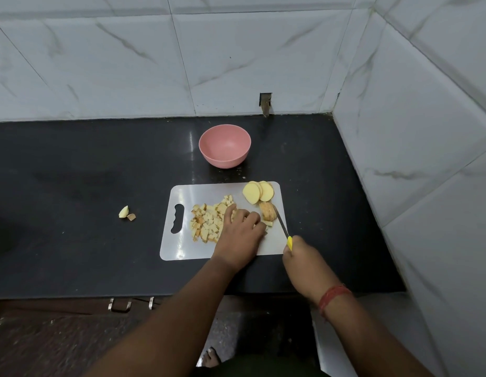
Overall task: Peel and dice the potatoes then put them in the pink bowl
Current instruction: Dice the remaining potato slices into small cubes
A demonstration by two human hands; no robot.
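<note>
A white cutting board [182, 248] lies on the black counter. On it sits a pile of diced potato [206, 223] at the left, three round potato slices [258, 192] at the far right corner, and a potato chunk [267, 210] beside them. My left hand [243, 232] rests on the board, fingers curled over small potato pieces next to the dice. My right hand [301, 257] grips a yellow-handled knife [283, 227], its blade touching the potato chunk. The pink bowl [224, 146] stands empty behind the board.
Two potato scraps [127, 213] lie on the counter left of the board. Tiled walls close in the back and the right side. The counter's front edge runs below the board, with cabinet handles [119, 306] under it.
</note>
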